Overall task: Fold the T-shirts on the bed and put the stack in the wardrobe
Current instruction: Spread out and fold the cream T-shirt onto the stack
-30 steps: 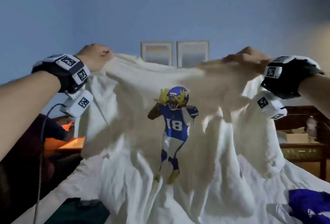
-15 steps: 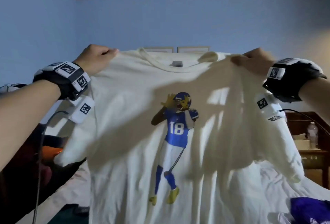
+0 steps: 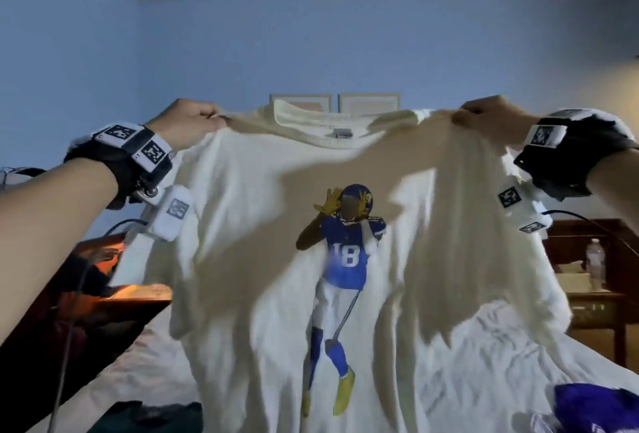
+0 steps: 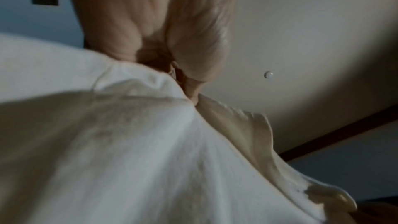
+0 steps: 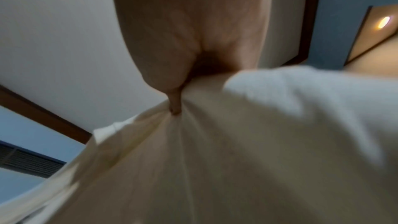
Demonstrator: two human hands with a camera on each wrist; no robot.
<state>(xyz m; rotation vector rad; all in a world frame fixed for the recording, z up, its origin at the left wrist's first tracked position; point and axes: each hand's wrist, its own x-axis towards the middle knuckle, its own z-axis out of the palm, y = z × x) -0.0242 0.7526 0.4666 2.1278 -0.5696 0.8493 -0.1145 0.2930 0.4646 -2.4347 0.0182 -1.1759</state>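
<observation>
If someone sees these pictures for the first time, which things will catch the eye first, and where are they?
First comes the cream T-shirt, held up wide in the middle of the head view, with a football player in a blue number 18 jersey printed on it. The left hand and right hand pinch its shoulders. A purple garment lies on the bed at lower right.

"18" — on T-shirt (image 3: 242,225) print

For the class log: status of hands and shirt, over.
Left hand and right hand each pinch a shoulder of the cream T-shirt. Shirt hangs spread above the bed, unfolded. Purple garment lies lower right.
</observation>
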